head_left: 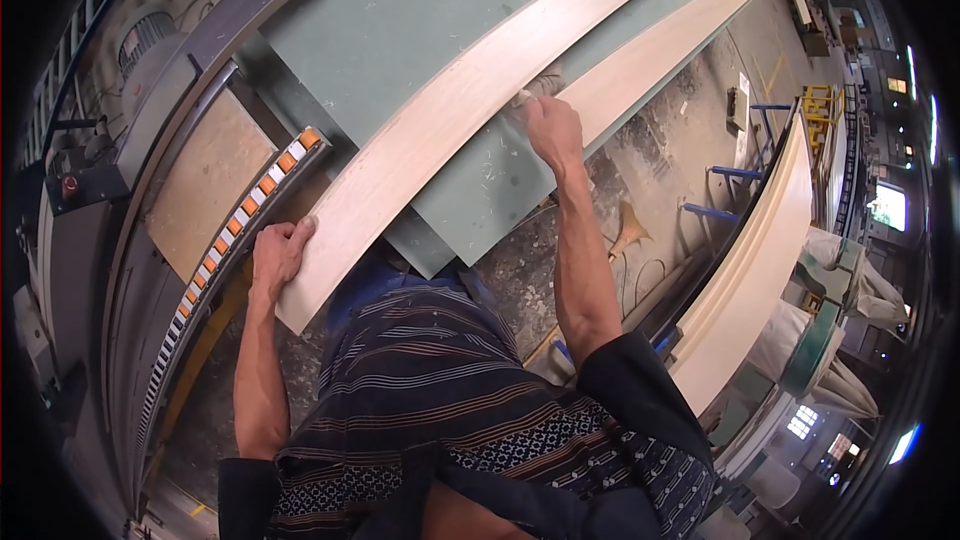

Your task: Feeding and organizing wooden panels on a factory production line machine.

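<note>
A long pale wooden board [460, 90] slants from in front of my body up across a green-grey tabletop [400, 10]. Its near end sticks out past the table's edge. My left hand [280, 258] is closed on the left edge near that end, thumb on top. Farther along, my right hand [553, 128] is closed at the right edge, its thumb against the board; the other fingers are mostly hidden. Just beyond that hand sits a small greyish, crumpled-looking thing [549, 80], too unclear to name. A second pale board [660, 50] lies to the right on the tabletop.
At left stands a machine [170, 130] with a curved strip of orange and white rollers [250, 202]. A stack of pale boards [745, 280] rests at right, near blue support arms [735, 172]. Cables and debris lie on the stained floor [640, 180].
</note>
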`<state>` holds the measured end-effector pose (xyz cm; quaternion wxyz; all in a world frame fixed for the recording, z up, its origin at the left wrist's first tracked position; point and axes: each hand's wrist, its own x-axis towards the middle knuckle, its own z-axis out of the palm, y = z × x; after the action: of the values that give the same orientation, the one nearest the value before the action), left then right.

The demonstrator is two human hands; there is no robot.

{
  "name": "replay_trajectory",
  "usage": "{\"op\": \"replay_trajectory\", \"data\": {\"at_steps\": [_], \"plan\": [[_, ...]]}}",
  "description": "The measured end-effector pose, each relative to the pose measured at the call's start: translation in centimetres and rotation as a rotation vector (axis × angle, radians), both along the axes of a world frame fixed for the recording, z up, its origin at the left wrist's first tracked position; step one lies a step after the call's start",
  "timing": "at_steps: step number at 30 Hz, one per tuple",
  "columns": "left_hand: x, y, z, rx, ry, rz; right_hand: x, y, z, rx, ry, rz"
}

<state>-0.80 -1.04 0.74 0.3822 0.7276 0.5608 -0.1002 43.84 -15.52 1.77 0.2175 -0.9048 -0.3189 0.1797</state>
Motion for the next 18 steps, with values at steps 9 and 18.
{"op": "replay_trajectory", "data": {"at_steps": [9, 18], "plan": [[-0.1, 0.1, 0.1, -0.01, -0.012, -0.005, -0.3, -0.3, -0.6, 0.032, -0.034, 0.023], [0.3, 0.2, 0.2, -0.006, -0.002, 0.004, -1.1, -0.4, -0.7, 0.05, -0.065, 0.08]]}}
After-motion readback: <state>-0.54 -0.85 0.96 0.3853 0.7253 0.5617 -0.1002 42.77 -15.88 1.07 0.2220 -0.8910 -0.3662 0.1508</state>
